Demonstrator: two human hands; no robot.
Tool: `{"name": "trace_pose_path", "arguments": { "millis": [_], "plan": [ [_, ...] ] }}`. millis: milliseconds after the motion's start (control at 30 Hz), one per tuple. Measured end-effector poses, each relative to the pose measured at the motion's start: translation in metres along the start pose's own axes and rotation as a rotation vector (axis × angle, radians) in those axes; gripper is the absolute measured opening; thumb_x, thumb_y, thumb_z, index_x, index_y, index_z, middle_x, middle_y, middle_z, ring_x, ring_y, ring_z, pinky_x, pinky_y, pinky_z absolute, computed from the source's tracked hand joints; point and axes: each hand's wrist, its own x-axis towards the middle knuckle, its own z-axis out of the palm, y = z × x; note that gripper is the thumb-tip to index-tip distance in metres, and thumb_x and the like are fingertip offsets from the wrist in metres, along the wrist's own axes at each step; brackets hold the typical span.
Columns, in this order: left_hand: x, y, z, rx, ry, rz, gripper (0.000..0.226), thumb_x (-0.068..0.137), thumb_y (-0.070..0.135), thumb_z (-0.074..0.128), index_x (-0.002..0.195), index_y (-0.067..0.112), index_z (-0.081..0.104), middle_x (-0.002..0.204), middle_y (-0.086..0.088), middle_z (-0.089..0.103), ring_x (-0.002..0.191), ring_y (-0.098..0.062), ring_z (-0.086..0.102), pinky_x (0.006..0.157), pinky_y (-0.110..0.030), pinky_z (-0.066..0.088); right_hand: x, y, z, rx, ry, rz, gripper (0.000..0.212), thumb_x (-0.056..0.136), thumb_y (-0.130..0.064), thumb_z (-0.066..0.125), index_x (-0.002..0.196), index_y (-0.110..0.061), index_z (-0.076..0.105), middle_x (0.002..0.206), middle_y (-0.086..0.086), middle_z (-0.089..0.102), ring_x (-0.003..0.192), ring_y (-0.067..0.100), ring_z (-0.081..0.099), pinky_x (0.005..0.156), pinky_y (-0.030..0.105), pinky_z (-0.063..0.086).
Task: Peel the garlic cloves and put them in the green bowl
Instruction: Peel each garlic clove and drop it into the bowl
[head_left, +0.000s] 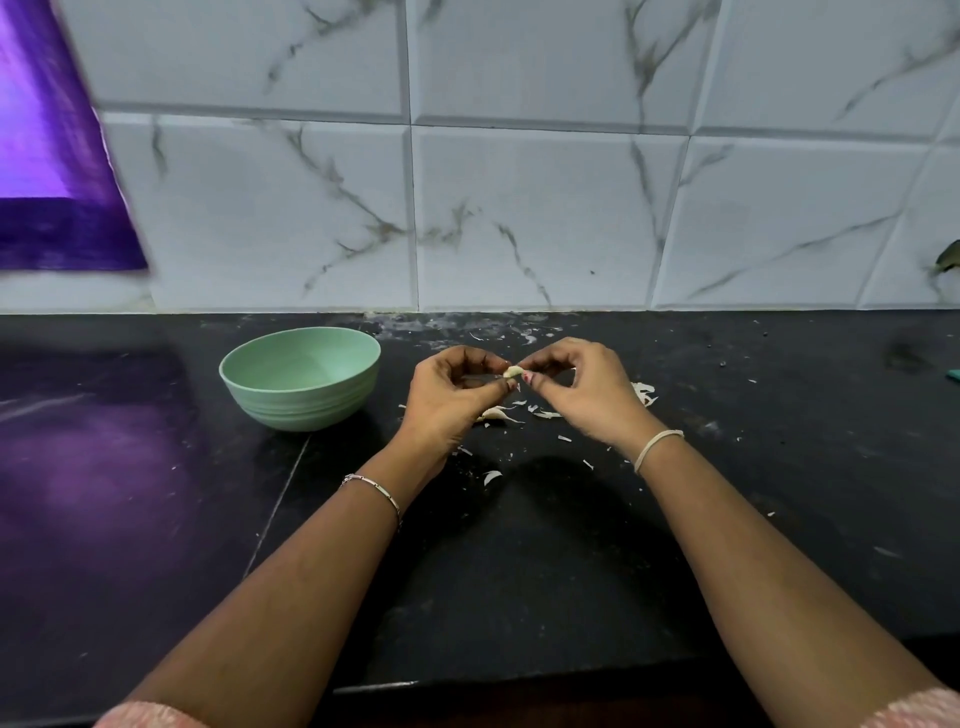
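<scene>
While the left hand and right hand pinch one clove, the bowl looks empty. A second clove lies on the desk.

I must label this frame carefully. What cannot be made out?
Head view:
- Small pale garlic clove: fingertips of left hand and right hand cover most of it; remaining skin unclear.
- Pale green ribbed bowl: near wall hides part of its inside.
- Teal object: cut off by right edge.
- Purple panel: blurred, cut by left edge.
</scene>
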Motion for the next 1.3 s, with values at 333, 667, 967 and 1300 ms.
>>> {"name": "trace_pose_path", "arguments": {
  "millis": [333,667,967,1300],
  "plan": [
    [-0.001,0.002,0.001,-0.043,0.014,-0.100,0.017,0.082,0.010,0.076,0.097,0.008,0.069,0.080,-0.007,0.067,0.064,-0.012,0.061,0.064,-0.027,0.056,-0.003,-0.004,0.003,-0.246,0.067,-0.143,0.015,0.088,-0.011,0.063,0.098,-0.015,0.073,0.093,-0.004,0.062,0.081,0.010,0.053,0.077,0.025,0.045],
    [0.001,-0.001,0.000,0.026,0.106,-0.070,0.009,0.079,0.002,0.074,0.076,0.011,0.071,0.061,-0.005,0.063,0.058,-0.017,0.056,0.062,-0.031,0.051,-0.009,-0.023,0.011,-0.494,0.095,-0.267,0.013,0.092,-0.013,0.056,0.099,-0.008,0.066,0.097,0.006,0.057,0.092,0.023,0.055,0.077,0.032,0.044],
    [0.006,-0.002,-0.012,0.317,0.072,0.088,0.019,0.076,0.006,0.074,0.072,0.024,0.072,0.065,0.006,0.068,0.059,0.000,0.057,0.064,-0.017,0.047,-0.011,-0.022,0.014,-0.552,0.061,-0.318,0.011,0.090,-0.007,0.057,0.096,-0.009,0.067,0.093,0.005,0.055,0.085,0.023,0.055,0.068,0.036,0.049],
    [0.007,-0.001,-0.016,0.267,-0.020,0.089,0.014,0.072,0.011,0.077,0.072,0.025,0.072,0.066,0.005,0.067,0.064,-0.008,0.059,0.067,-0.025,0.048,-0.010,-0.018,0.012,-0.388,0.033,-0.240,0.020,0.089,-0.003,0.057,0.100,-0.012,0.071,0.095,0.004,0.058,0.087,0.021,0.055,0.072,0.025,0.037]
  ]
}}
